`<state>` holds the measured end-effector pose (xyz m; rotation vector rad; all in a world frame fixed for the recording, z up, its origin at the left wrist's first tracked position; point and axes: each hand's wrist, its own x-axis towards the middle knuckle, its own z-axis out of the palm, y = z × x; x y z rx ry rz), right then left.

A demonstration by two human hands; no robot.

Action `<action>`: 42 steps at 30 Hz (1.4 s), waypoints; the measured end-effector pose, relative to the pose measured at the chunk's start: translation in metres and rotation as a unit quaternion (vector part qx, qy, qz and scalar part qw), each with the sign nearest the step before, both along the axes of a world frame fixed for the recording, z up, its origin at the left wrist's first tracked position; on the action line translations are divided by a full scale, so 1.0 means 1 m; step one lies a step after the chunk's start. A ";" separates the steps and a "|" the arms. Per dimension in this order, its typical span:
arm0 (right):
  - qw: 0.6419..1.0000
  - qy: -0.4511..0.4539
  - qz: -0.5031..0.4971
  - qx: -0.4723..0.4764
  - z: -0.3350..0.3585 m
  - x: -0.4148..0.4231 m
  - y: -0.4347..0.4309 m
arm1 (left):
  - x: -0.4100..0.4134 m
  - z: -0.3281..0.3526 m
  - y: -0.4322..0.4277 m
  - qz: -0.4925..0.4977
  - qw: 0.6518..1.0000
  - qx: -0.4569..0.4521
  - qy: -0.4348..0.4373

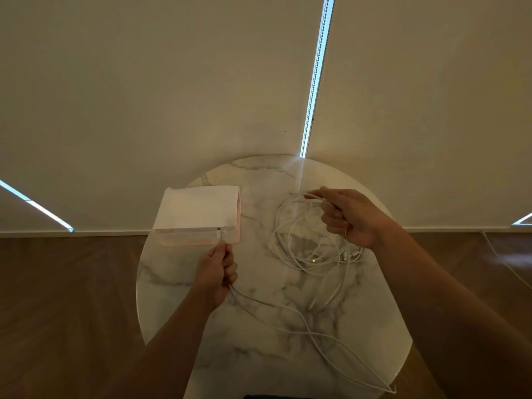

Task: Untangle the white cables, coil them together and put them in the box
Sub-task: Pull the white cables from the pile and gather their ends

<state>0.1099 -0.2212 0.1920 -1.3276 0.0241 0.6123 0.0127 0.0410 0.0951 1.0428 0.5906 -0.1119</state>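
White cables (305,243) held by both hands (217,269).

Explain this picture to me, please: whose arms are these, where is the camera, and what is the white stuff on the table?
There is no machine here. These are a person's two bare arms, filmed by a camera worn on the head that looks forward and down. It is the only view. The left hand grips ends of the white cables, with their plugs close to a white box that lies on the round marble table. From that hand, cable trails across the table towards its near edge. The right hand holds several loops of the same cables above a tangle of them. Behind are pale blinds and a wooden floor.
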 end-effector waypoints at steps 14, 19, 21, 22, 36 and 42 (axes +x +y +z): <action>0.997 0.072 0.002 -0.031 -0.013 -0.023 0.032 | 0.000 0.012 -0.006 -0.023 0.996 -0.069 -0.051; 0.998 0.049 -0.017 -0.036 -0.007 -0.025 0.039 | -0.001 0.010 -0.006 -0.026 0.995 -0.071 -0.056; 0.996 0.078 -0.037 -0.025 -0.005 -0.022 0.040 | -0.002 0.012 -0.006 -0.029 0.995 -0.081 -0.056; 0.995 0.083 -0.043 -0.035 -0.005 -0.020 0.040 | -0.001 0.012 -0.007 -0.029 0.995 -0.085 -0.053; 0.993 0.062 -0.026 -0.100 -0.006 -0.020 0.046 | 0.001 0.010 -0.014 -0.062 0.991 -0.117 -0.034; 0.991 0.063 -0.046 -0.108 -0.005 -0.017 0.046 | 0.000 0.012 -0.020 -0.058 0.987 -0.147 -0.043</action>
